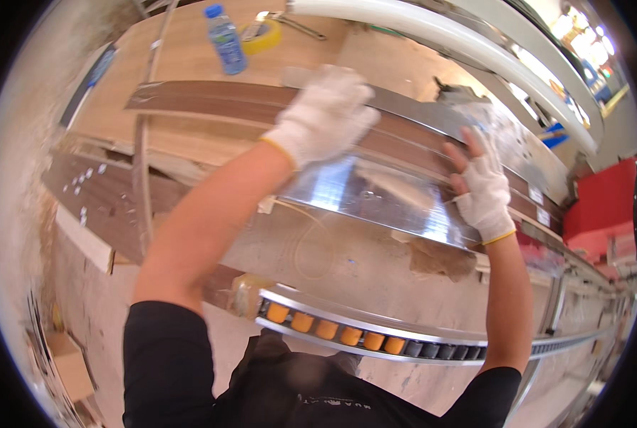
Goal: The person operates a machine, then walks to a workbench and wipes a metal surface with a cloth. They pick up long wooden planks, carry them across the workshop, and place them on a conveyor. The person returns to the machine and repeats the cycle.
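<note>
In the head view, your gloved left hand (327, 118) was over the middle of a long brown board (218, 100), its fingers bent, though whether it gripped anything could not be told, while your gloved right hand (484, 182) was at the board's right part with its fingers spread wide. The board ran across the tabletop (179, 46), with a shiny metal sheet (333, 189) along the side nearer you. Beyond it was a blue-capped bottle (226, 43) beside yellow tape (263, 37), and closer to your body ran a roller track (325, 329).
</note>
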`<action>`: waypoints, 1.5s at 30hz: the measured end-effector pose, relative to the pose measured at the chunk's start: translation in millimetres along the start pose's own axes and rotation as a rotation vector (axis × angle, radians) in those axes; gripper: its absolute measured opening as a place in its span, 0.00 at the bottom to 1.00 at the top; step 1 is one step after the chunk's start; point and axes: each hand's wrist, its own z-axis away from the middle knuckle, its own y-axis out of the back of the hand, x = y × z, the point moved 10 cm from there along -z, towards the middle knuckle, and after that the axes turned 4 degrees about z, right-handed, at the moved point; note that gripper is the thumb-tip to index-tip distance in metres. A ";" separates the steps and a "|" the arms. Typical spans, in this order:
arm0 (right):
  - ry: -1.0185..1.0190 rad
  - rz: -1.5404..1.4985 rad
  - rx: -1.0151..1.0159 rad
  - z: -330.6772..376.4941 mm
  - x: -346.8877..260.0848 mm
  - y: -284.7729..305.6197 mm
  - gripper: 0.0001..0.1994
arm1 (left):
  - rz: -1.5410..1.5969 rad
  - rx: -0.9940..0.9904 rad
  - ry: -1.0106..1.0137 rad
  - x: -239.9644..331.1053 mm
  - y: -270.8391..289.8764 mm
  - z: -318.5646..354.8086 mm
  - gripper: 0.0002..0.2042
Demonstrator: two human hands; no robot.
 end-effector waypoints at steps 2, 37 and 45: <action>0.053 0.028 -0.008 -35.1 -42.9 -22.1 0.22 | 0.066 0.065 -0.076 19.1 -10.0 -6.3 0.12; -0.381 0.154 -0.105 22.6 68.6 -16.0 0.28 | 0.108 -0.179 -0.269 124.1 -61.4 -45.0 0.23; -0.531 0.250 -0.182 87.1 142.8 8.3 0.29 | -0.010 -0.269 -0.249 75.2 -88.7 -27.2 0.39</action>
